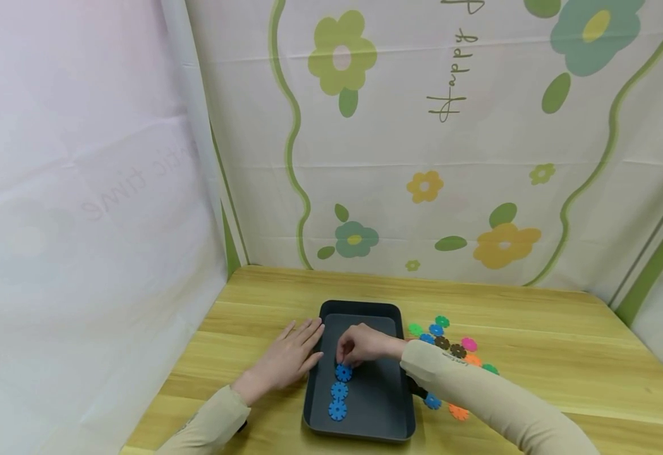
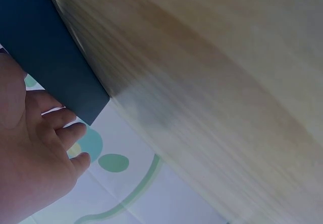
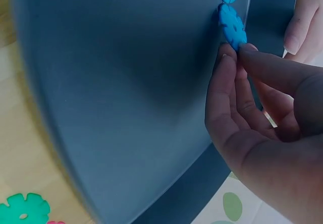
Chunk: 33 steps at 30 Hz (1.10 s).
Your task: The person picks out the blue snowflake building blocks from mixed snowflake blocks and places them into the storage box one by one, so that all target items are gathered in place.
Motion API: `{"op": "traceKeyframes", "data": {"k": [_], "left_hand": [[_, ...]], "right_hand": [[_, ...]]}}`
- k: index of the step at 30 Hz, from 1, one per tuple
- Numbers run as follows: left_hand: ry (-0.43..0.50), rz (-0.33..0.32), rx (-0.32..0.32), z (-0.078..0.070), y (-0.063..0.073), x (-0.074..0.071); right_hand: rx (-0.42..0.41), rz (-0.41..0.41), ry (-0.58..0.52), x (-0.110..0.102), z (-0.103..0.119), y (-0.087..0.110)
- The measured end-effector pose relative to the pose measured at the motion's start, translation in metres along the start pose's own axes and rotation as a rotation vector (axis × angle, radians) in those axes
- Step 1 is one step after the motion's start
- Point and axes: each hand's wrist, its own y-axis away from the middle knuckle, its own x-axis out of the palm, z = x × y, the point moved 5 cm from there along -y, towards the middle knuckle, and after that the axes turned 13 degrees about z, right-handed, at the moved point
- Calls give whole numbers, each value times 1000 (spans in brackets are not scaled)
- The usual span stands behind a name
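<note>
While the right hand [image 1: 365,343] is pinching a blue notched disc [image 3: 233,27] between thumb and fingertips, the left hand [image 1: 288,357] is resting its extended fingers against the left side of a dark tray [image 1: 379,404], gripping nothing. The pinched disc is tilting over the tray's floor, towards its left side, and its edge is meeting a second blue disc [image 1: 339,390]. Beyond that, a third blue disc [image 1: 337,410] is continuing the row towards the person (whether the slots are interlocking, I cannot tell). To the tray's right, partly hidden by the right sleeve [image 1: 468,385], more discs are lying scattered on the wooden table [image 1: 268,291]: brown ones [image 1: 442,342], a pink one [image 1: 469,344], orange ones [image 1: 459,412], plus some in green and blue. Behind everything, a flower-printed curtain [image 1: 377,145] is hanging.
</note>
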Motion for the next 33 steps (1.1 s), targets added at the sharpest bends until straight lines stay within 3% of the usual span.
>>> {"op": "traceKeyframes", "data": {"k": [33], "left_hand": [[45,47,-21,1,-1,1]], "right_hand": [[17,-2,72,0,-1,-8]]}}
